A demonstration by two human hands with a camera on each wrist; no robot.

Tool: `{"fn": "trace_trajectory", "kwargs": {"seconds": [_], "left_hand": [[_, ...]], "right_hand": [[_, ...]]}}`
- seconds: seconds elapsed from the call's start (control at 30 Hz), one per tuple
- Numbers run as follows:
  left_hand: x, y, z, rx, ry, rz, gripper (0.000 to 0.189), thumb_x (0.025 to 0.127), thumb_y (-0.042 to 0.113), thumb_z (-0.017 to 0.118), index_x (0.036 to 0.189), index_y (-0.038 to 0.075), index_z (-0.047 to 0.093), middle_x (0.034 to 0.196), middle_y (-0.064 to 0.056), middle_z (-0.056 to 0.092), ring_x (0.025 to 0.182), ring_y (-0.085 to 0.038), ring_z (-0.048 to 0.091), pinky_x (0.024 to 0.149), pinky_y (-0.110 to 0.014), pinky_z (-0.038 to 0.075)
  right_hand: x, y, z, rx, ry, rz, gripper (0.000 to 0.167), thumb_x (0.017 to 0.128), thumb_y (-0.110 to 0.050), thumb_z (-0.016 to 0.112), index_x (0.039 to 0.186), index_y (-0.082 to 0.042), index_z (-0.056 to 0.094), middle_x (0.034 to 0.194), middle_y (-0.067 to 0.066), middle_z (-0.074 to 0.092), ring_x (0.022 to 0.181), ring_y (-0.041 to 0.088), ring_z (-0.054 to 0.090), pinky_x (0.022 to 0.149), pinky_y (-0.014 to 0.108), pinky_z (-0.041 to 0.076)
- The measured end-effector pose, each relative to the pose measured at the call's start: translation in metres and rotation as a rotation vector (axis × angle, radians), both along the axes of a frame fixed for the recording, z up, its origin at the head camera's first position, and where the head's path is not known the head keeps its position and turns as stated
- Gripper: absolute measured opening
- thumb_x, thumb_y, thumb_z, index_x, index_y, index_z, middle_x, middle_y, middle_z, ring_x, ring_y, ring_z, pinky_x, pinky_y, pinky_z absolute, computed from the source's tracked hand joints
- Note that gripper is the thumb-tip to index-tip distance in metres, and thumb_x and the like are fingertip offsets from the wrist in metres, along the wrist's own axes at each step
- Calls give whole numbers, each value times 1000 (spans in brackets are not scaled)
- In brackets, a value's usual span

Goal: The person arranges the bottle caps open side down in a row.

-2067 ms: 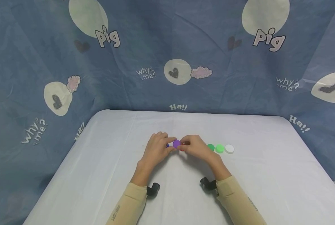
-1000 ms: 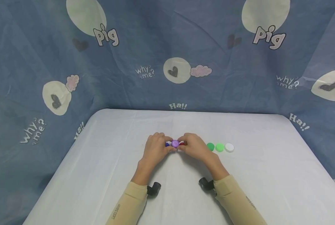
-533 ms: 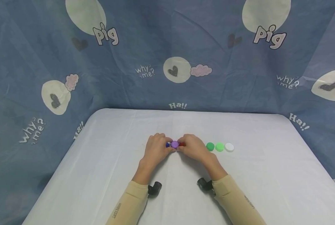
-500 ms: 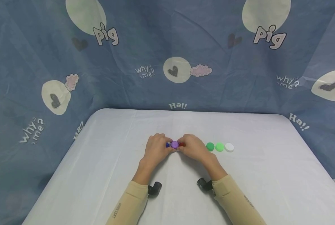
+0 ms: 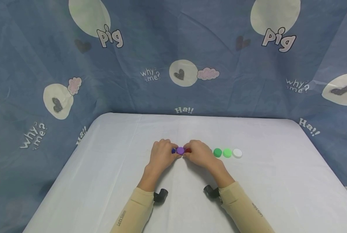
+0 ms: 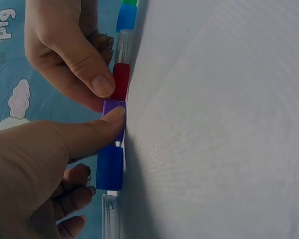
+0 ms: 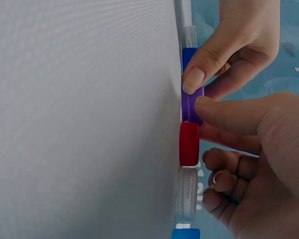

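Note:
Both hands meet at a purple cap (image 5: pixel 180 150), which sits flat side up in a row of caps on the white table. The left hand (image 5: pixel 162 152) pinches it between thumb and a finger from the left. From the right, the right hand (image 5: pixel 201 153) pinches the same cap, its thumb on the purple side in the right wrist view. Left of the purple cap stands a blue cap (image 6: pixel 110 168), partly behind the left hand in the head view. On the other side is a red cap (image 7: pixel 189 144), partly covered by the right hand.
A clear ridged piece (image 7: pixel 186 194) and a lighter blue piece (image 7: pixel 186 234) follow the red cap. Further right lie a dark green cap (image 5: pixel 217 152), a light green cap (image 5: pixel 227 152) and a white cap (image 5: pixel 237 153). A patterned blue cloth (image 5: pixel 150 97) hangs behind the table (image 5: pixel 278 181).
The purple cap has shifted slightly left and tipped level, settling between the blue and red caps. The right hand has drifted a little left. The left hand stays nearly in place.

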State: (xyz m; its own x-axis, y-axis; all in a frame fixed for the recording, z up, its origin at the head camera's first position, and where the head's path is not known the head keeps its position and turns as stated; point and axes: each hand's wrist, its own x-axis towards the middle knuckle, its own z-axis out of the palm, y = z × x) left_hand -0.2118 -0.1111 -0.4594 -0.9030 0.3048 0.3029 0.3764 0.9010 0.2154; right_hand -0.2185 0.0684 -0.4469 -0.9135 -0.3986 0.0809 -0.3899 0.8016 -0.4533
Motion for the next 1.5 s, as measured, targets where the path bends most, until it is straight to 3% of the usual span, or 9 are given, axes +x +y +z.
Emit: {"fn": "trace_trajectory", "kwargs": {"seconds": [0.5, 0.83, 1.1, 1.33, 1.5], "left_hand": [[3, -12, 6, -11, -18, 57, 35, 73, 40, 86, 101, 21, 80, 82, -1, 67, 76, -20, 55, 73, -36, 41], [4, -24, 9, -21, -55, 71, 43, 73, 41, 86, 110, 21, 78, 85, -2, 67, 80, -21, 57, 74, -37, 40], [6, -30, 6, -14, -66, 80, 44, 70, 41, 88, 109, 22, 78, 82, 0, 64, 76, -19, 52, 71, -34, 37], [8, -31, 5, 20, -55, 53, 35, 72, 37, 87, 103, 22, 80, 77, 2, 61, 72, -17, 47, 69, -32, 34], [8, -32, 3, 9, -46, 48, 34, 72, 38, 87, 102, 23, 80, 78, 3, 61, 72, -14, 47, 70, -31, 35]], "right_hand": [[-4, -13, 2, -21, 14, -20, 24, 85, -21, 75, 108, -13, 76, 93, 3, 71, 82, 14, 63, 78, 35, 53], [-4, -23, 6, -16, 1, 12, 26, 88, -21, 73, 112, -13, 75, 88, 2, 68, 75, 13, 58, 71, 32, 50], [-3, -31, 6, 0, 5, 21, 31, 87, -20, 74, 116, -11, 73, 105, 6, 74, 96, 22, 69, 89, 40, 54], [-3, -35, 5, 30, 6, 42, 30, 84, -18, 77, 113, -13, 75, 89, 1, 70, 78, 14, 60, 75, 34, 51], [-2, -39, 4, 33, 0, 46, 28, 84, -19, 78, 111, -13, 75, 88, 0, 69, 77, 13, 59, 74, 33, 50]]}}
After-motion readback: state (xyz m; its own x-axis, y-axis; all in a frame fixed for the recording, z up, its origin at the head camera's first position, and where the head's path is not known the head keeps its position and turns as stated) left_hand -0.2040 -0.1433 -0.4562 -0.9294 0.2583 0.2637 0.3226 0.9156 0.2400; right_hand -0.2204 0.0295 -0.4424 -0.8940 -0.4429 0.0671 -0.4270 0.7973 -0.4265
